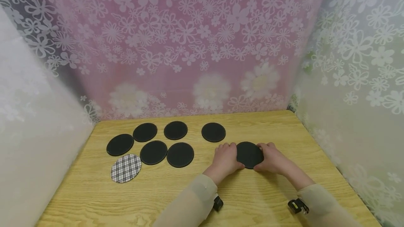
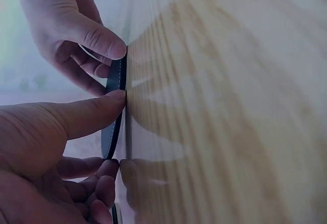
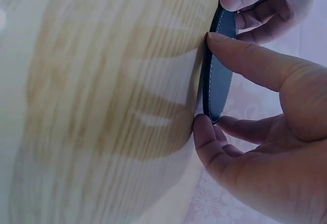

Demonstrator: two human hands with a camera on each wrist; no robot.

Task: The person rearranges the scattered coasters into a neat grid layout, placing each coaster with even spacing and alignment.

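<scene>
A round black coaster (image 1: 249, 155) with a pale stitched edge lies between both hands, at the right of the wooden table. My left hand (image 1: 224, 159) grips its left edge, thumb at the near side and fingers at the far side. On the opposite edge, my right hand (image 1: 273, 158) holds it the same way. Seen edge-on in the left wrist view, the coaster (image 2: 111, 127) is very close to the tabletop. In the right wrist view, the thumb and fingertips of the right hand (image 3: 276, 137) are at the rim of the coaster (image 3: 222, 75).
Several more black coasters lie flat to the left, one black coaster (image 1: 213, 132) standing apart behind the left hand. A plaid white-and-black coaster (image 1: 126, 168) is nearest the front left. Flower-patterned curtains (image 1: 202, 45) enclose the wooden table (image 1: 151, 202) at the back and sides.
</scene>
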